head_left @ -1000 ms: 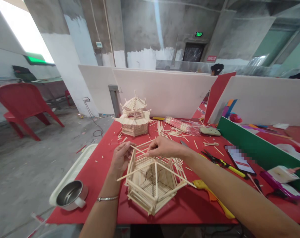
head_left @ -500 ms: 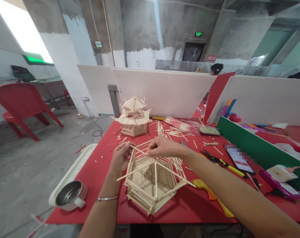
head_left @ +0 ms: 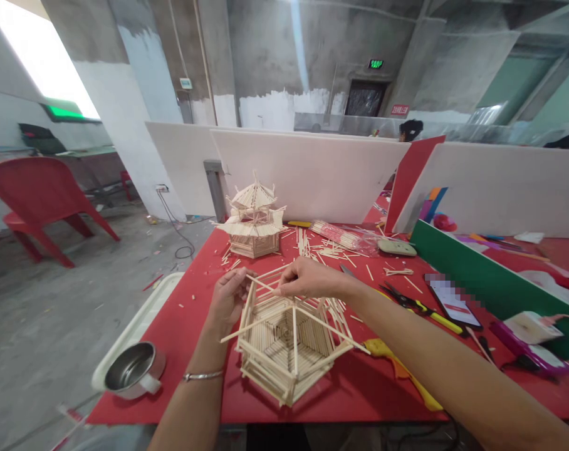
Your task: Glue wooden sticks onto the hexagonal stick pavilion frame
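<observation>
Cup [head_left: 136,357], white and metal-lined, stands at eight o'clock; at one o'clock, a clear plastic bag [head_left: 366,245] holds pale wooden sticks [head_left: 334,233]. At six o'clock sits a hexagonal pale-stick frame [head_left: 266,379]. As before, the right hand [head_left: 306,279] pinches a thin wooden stick [head_left: 262,284] over it; the left hand [head_left: 230,291] bends its fingers alongside, grip unclear. Red surface [head_left: 190,319]; grey concrete wall [head_left: 266,50] at twelve.

Before us, an open-topped hexagonal stick frame [head_left: 264,374] stands on the red tabletop [head_left: 193,329], its walls built of stacked pale wooden sticks, its floor of sticks laid in concentric rings. Three slender ribs [head_left: 296,341] run outward from a raised central junction, the left and right ones overshooting the rim. A further thin stick [head_left: 262,284] is held aslant from the junction toward the far left.
</observation>
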The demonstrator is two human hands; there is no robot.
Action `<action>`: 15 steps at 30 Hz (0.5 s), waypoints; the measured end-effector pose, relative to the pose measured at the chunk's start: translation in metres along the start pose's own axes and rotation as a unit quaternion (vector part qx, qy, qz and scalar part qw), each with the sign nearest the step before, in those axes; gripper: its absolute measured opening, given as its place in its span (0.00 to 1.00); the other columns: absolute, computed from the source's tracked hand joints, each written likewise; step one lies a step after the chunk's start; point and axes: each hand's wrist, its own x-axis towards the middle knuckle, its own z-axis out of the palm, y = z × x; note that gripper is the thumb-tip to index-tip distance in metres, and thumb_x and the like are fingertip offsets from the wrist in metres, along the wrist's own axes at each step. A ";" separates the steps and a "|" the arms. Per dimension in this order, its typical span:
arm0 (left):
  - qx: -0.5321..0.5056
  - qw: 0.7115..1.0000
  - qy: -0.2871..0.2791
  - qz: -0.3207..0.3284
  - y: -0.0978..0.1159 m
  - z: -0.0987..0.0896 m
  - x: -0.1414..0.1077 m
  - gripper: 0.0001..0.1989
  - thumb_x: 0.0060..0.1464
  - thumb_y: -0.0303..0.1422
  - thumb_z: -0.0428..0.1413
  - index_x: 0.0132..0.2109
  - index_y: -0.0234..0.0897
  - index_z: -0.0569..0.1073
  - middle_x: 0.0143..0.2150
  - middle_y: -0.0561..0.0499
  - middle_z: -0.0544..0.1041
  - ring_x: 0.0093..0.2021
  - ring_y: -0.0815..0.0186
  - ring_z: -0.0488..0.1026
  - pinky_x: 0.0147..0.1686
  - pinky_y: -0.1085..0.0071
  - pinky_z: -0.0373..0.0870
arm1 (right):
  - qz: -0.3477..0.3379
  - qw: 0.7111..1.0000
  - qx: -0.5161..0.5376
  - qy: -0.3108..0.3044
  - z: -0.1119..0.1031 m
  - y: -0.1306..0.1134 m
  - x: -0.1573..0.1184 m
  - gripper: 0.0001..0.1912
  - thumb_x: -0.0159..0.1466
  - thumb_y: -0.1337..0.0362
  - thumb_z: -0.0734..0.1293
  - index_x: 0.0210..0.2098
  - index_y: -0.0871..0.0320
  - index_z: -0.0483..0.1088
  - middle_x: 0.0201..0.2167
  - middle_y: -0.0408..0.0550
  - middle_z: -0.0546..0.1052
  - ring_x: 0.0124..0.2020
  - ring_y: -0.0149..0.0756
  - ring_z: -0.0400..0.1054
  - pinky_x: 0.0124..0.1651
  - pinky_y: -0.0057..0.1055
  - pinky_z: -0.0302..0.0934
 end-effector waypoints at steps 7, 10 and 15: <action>-0.002 1.000 0.002 0.003 -0.001 -0.001 0.001 0.18 0.37 0.42 0.70 0.30 0.30 0.80 0.18 0.55 0.70 0.16 0.78 0.61 0.16 0.80 0.54 | 0.003 1.000 0.004 -0.005 0.000 0.001 0.001 0.11 0.56 0.57 0.67 0.25 0.59 0.72 0.18 0.37 0.63 0.21 0.25 0.50 0.24 0.29 0.42; -0.003 1.000 0.004 0.003 -0.002 -0.002 0.001 0.18 0.37 0.42 0.70 0.30 0.30 0.80 0.18 0.54 0.71 0.17 0.77 0.61 0.16 0.80 0.55 | -0.001 1.000 0.005 -0.005 0.000 0.000 0.001 0.12 0.57 0.57 0.66 0.24 0.59 0.72 0.18 0.37 0.63 0.21 0.25 0.50 0.24 0.29 0.41; -0.005 1.000 0.004 0.003 -0.002 -0.001 0.001 0.18 0.38 0.42 0.70 0.29 0.29 0.80 0.18 0.54 0.70 0.17 0.78 0.61 0.16 0.80 0.54 | 0.002 1.000 0.004 -0.004 0.001 0.001 0.001 0.12 0.56 0.57 0.67 0.24 0.59 0.72 0.18 0.37 0.63 0.21 0.25 0.50 0.25 0.29 0.42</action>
